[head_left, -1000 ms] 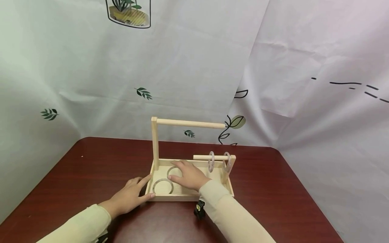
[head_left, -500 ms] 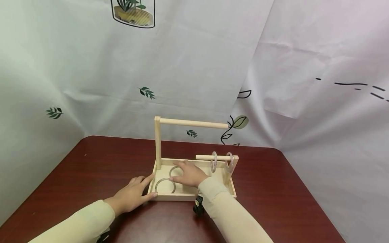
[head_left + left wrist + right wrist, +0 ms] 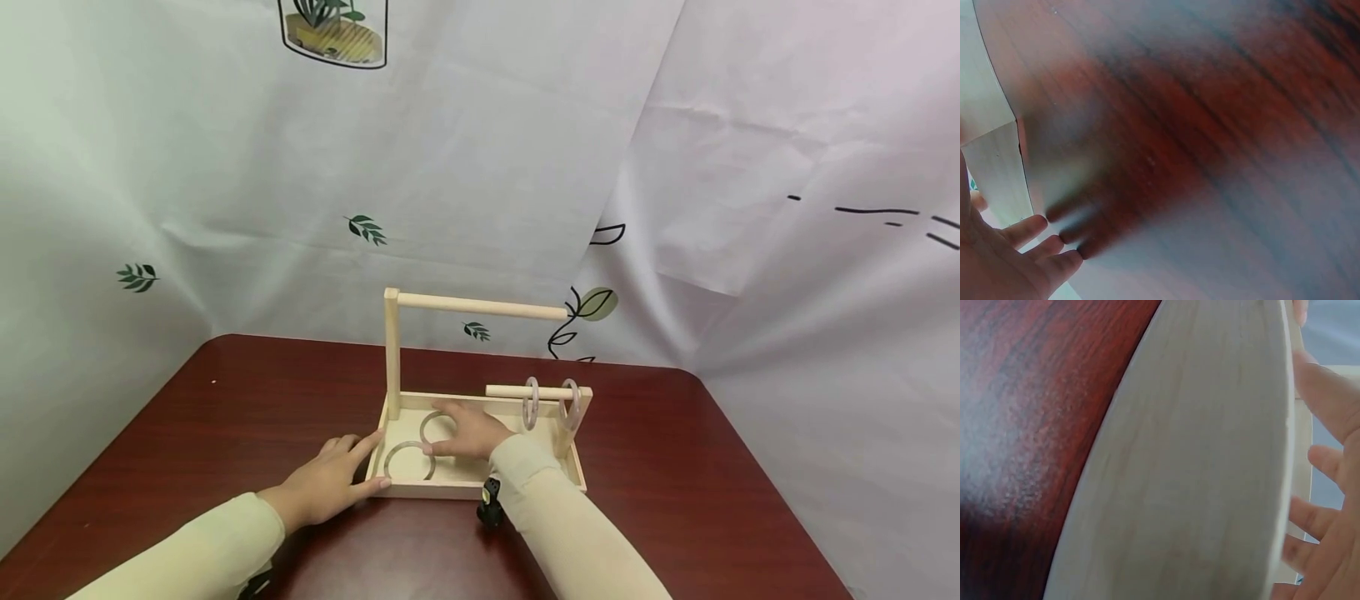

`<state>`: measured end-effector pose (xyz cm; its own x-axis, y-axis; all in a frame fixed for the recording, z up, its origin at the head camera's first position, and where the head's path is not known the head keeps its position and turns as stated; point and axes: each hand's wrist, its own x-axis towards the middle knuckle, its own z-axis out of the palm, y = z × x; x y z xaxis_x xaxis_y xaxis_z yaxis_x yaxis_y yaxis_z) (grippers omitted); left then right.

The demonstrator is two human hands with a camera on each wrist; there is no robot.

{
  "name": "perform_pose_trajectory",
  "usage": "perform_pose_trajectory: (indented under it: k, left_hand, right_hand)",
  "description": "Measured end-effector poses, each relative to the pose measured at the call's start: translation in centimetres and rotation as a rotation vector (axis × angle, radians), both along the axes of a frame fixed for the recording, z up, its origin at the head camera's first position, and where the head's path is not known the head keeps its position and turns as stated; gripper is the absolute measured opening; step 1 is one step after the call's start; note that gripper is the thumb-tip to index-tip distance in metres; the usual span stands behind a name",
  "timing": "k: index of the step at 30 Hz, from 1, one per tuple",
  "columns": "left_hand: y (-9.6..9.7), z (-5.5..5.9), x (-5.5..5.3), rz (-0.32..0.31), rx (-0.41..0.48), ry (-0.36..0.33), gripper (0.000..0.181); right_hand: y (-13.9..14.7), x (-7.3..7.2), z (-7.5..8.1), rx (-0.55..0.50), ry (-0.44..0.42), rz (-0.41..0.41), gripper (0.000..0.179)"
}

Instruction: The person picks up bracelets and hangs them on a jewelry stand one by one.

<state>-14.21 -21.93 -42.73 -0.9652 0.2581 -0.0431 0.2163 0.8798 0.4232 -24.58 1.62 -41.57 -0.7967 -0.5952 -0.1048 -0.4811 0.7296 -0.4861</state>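
Note:
In the head view my left hand (image 3: pixel 318 487) rests against the left end of a wooden tray stand (image 3: pixel 450 489), thumb at the front corner and fingers along the side wall. My right hand (image 3: pixel 471 431) reaches over the tray floor, thumb and fingers spread across a pale bangle (image 3: pixel 424 421) that lies flat and is partly hidden under it. I cannot tell whether the fingers grip it. A second flat bangle (image 3: pixel 388 457) lies nearer the front left corner, close to my right thumb. The right wrist view shows the right fingers (image 3: pixel 1322 519) behind the tray's wall.
Two more bangles, one at mid-bar (image 3: pixel 530 404) and one near the post (image 3: pixel 576 406), hang on the stand's short low bar (image 3: pixel 506 391). A longer bar (image 3: pixel 480 306) extends from the tall left post (image 3: pixel 392 354) above the tray. The dark red table (image 3: pixel 660 467) meets a white printed curtain behind.
My right thumb has shifted toward the front of the tray, widening the hand's spread over the bangle. The head view has turned slightly left. My left hand stays on the tray.

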Motion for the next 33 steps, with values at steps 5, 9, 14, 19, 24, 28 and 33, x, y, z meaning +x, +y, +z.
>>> perform_pose_trajectory:
  k: [5, 9, 14, 19, 24, 28, 33]
  left_hand:
    - [0.0, 0.0, 0.0, -0.002, 0.005, 0.0, 0.083]
    - [-0.1, -0.2, 0.0, 0.001, 0.004, 0.006, 0.083]
    - [-0.1, -0.4, -0.1, 0.001, 0.008, 0.021, 0.082]
    - [-0.1, -0.4, -0.2, 0.001, 0.018, 0.027, 0.081]
    - [0.0, -0.3, -0.2, 0.002, 0.018, 0.026, 0.08]
    - [0.0, -0.3, -0.2, 0.006, 0.011, 0.019, 0.08]
    - [0.0, -0.3, -0.2, 0.011, 0.0, 0.008, 0.082]
  right_hand:
    - [-0.1, -0.6, -0.7, 0.0, 0.013, 0.006, 0.085]
    - [-0.3, -1.4, -1.8, 0.046, 0.083, 0.02, 0.086]
    - [-0.4, -1.5, -2.1, 0.137, 0.14, 0.019, 0.089]
    - [-0.4, -1.2, -1.9, 0.146, 0.123, -0.019, 0.089]
    - [-0.3, -1.2, -2.1, 0.126, 0.101, -0.062, 0.088]
    - [-0.2, -1.1, -2.1, 0.109, 0.08, -0.083, 0.087]
    - [-0.2, -1.1, -2.0, 0.105, 0.064, -0.1, 0.086]
